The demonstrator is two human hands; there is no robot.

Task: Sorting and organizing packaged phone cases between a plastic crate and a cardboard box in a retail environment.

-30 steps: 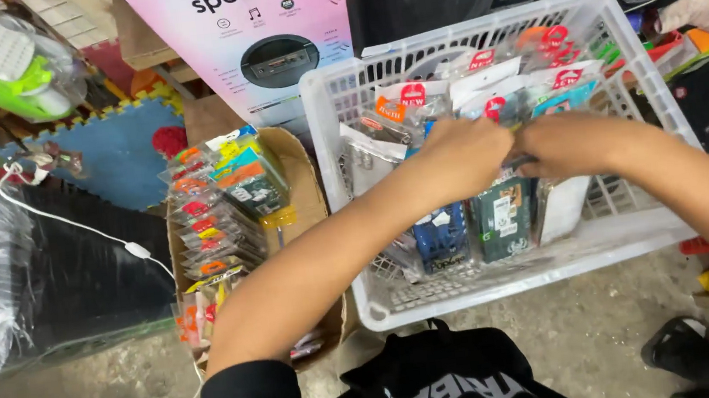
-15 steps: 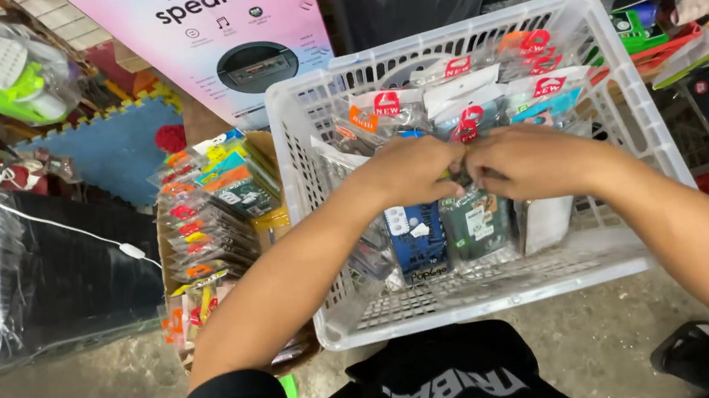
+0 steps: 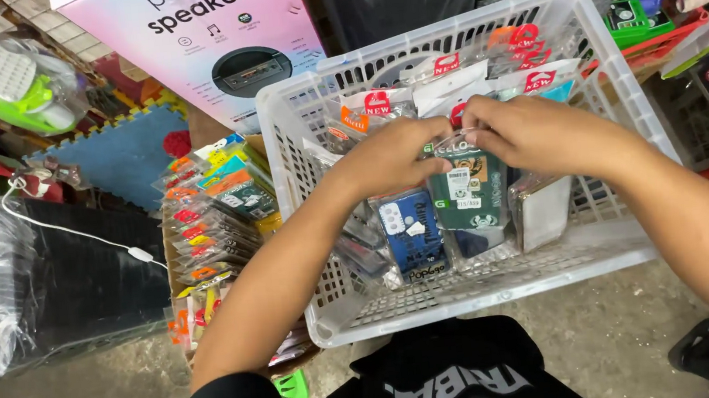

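A white slotted plastic basket point(image 3: 625, 100) sits in front of me, full of phone cases in clear packets. Both my hands are inside it. My left hand point(image 3: 390, 158) and my right hand point(image 3: 523, 130) pinch the top edge of a dark green phone case packet point(image 3: 468, 191), holding it upright above the others. A blue phone case packet point(image 3: 409, 230) stands just left of it, and a pale one point(image 3: 544, 210) to its right. More packets with red and orange tags point(image 3: 448, 84) lean at the back of the basket.
A cardboard box with rows of colourful packets point(image 3: 216, 213) stands left of the basket. Behind it are a pink speaker box point(image 3: 206, 39) and a blue foam mat point(image 3: 118, 158). A black case with a white cable point(image 3: 82, 280) lies far left. Boxes point(image 3: 706, 30) crowd the right.
The view has shifted and moved closer to the basket. My hands stay together at the basket's middle and now hold the green packet up by its top edge.
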